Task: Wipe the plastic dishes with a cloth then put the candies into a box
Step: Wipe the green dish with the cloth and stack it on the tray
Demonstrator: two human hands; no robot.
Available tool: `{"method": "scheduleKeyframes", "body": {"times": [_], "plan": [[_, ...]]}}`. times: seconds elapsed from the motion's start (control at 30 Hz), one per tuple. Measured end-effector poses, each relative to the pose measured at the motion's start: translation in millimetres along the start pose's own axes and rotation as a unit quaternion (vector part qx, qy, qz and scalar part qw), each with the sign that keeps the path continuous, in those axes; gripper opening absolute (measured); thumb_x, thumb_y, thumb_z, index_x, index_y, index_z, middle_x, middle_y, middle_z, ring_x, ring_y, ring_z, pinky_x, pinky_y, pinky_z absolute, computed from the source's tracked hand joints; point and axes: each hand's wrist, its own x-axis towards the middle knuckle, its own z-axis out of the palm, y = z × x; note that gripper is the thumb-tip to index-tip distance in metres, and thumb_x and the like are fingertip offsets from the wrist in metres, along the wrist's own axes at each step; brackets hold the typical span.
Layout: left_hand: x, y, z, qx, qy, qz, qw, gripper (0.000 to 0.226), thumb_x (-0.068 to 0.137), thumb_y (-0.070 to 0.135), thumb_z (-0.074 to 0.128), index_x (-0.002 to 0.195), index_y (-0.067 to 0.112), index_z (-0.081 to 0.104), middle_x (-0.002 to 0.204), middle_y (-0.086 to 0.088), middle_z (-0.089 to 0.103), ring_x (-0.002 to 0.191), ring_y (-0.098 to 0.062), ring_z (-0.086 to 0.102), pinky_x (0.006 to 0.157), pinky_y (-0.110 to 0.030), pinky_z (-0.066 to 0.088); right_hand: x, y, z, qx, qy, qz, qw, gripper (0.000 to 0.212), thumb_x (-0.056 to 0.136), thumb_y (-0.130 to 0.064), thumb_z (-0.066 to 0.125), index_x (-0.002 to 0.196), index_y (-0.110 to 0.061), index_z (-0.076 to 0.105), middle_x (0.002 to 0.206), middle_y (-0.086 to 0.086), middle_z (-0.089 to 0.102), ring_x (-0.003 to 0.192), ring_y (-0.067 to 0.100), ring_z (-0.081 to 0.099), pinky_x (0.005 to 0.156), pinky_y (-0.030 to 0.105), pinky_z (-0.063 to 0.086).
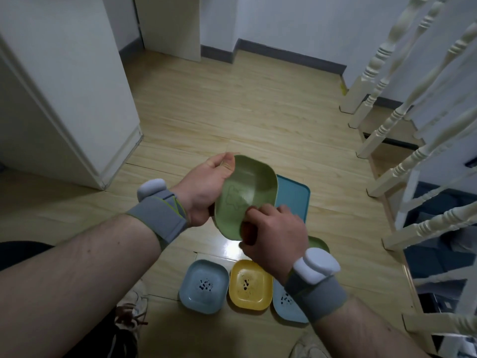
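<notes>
My left hand (206, 188) holds a green plastic dish (246, 192) tilted up above the floor, gripping its left rim. My right hand (273, 236) is closed on a dark reddish-brown cloth (249, 232) and presses it against the dish's lower inner edge. On the floor below lie a light blue dish (204, 285) with dark specks, a yellow dish (250, 285) with dark specks, and another light blue dish (286, 303) partly hidden by my right wrist. A second green dish (320, 245) peeks out behind that wrist.
A teal tray or lid (294, 197) lies on the wooden floor behind the held dish. White stair balusters (402, 161) stand at the right, a white cabinet (64, 99) at the left. My shoes (131, 308) sit at the bottom edge.
</notes>
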Motion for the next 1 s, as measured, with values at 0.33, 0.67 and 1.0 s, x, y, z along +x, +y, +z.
{"method": "scheduleKeyframes", "body": {"times": [0.33, 0.67, 1.0], "plan": [[-13, -17, 6, 0.024, -0.116, 0.105, 0.987, 0.094, 0.065, 0.016, 0.077, 0.147, 0.015, 0.031, 0.114, -0.01, 0.065, 0.103, -0.024, 0.064, 0.091, -0.045, 0.052, 16, -13, -27, 0.206, 0.142, 0.024, 0.968, 0.016, 0.061, -0.031, 0.067, 0.075, -0.025, 0.071, 0.068, -0.003, 0.064, 0.059, 0.023, 0.057, 0.05, 0.029, 0.046], [-16, -17, 4, -0.095, -0.094, -0.044, 0.99, 0.069, 0.068, 0.036, 0.063, 0.121, -0.008, 0.055, 0.107, -0.024, 0.054, 0.097, -0.036, 0.051, 0.086, -0.053, 0.038, 16, 18, -18, 0.106, 0.008, -0.039, 0.994, 0.045, 0.059, -0.027, 0.074, 0.104, -0.033, 0.072, 0.095, -0.006, 0.068, 0.078, 0.026, 0.057, 0.063, 0.035, 0.05], [-10, -11, -1, -0.089, -0.061, -0.118, 0.987, 0.06, 0.074, 0.036, 0.059, 0.12, -0.002, 0.062, 0.108, -0.019, 0.062, 0.099, -0.034, 0.056, 0.094, -0.051, 0.044, 5, 7, -9, 0.078, 0.029, -0.058, 0.995, 0.045, 0.062, -0.029, 0.075, 0.106, -0.026, 0.07, 0.093, 0.002, 0.065, 0.072, 0.026, 0.057, 0.059, 0.032, 0.049]]}}
